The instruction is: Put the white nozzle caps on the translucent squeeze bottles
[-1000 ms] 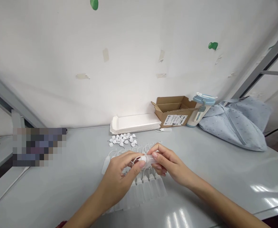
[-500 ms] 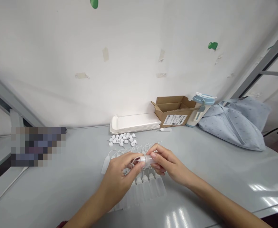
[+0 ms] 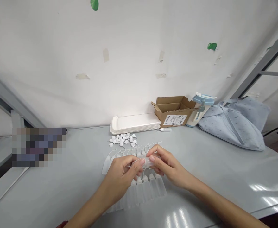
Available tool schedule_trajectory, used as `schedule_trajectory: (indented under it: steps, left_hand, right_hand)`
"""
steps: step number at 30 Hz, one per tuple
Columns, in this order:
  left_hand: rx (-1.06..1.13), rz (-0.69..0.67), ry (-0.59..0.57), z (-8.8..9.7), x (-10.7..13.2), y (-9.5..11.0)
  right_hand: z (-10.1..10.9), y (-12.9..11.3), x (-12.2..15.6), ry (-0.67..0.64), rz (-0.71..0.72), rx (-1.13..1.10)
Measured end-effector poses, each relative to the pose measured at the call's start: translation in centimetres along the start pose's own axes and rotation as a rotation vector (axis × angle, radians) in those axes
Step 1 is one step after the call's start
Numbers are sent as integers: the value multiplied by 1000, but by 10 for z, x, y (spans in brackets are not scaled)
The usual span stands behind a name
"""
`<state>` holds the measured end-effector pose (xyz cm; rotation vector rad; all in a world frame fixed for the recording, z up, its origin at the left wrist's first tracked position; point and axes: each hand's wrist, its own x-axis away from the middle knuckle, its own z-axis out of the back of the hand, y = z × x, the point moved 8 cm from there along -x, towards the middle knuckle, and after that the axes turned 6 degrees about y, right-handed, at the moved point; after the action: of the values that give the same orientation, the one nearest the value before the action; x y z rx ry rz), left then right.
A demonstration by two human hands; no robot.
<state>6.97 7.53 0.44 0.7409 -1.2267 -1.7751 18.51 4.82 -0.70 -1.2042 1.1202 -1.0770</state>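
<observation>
Fingertips (image 3: 142, 162) hide most of the small bottle (image 3: 148, 161), so its cap end cannot be made out, and both forearms run off the bottom of the view. A pixelated patch (image 3: 38, 145) blots out whatever sits by the desk's (image 3: 58, 183) left edge. The left hand (image 3: 123, 177) and right hand (image 3: 168, 166) each pinch one end of the bottle between thumb and fingers, just above the middle of the desk. Compared with half a second ago, the two hands have drawn a little closer together and slightly lower, and less of the bottle shows. What can be seen of it is a short, cloudy, see-through plastic tube, lying sideways. Under the hands, a row of bottles (image 3: 148, 190) of the same kind lies side by side, thin strands curling from their tips. Small white caps (image 3: 122, 140) are scattered just beyond, toward the back edge. Along that back edge stand a stack of white trays (image 3: 136, 123), an open cardboard box (image 3: 174, 110) and a tumbler (image 3: 202, 109) with a pale blue lid; a light blue cloth bag (image 3: 236, 123) slumps near the back right corner.
</observation>
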Motion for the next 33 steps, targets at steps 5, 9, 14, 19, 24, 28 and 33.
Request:
schedule_trajectory:
  steps: [5, 9, 14, 19, 24, 28, 33]
  left_hand:
    - [-125, -244, 69, 1, 5, 12]
    - [-208, -578, 205, 6, 17, 31]
    - [-96, -139, -49, -4, 3, 6]
    - [233, 218, -241, -15, 3, -12]
    - [385, 332, -267, -19, 4, -19]
    - [390, 328, -285, -20, 6, -18]
    - [310, 164, -201, -10, 3, -8]
  right_hand:
    - [0, 0, 2, -20, 6, -28]
    - [1, 4, 0, -27, -26, -47]
    - [0, 1, 0, -26, -24, -58]
    - [-2, -8, 2, -30, 35, 138]
    - [-3, -16, 4, 2, 98, 266]
    - [-4, -16, 7, 8, 99, 299]
    - [-4, -13, 11, -34, 90, 348]
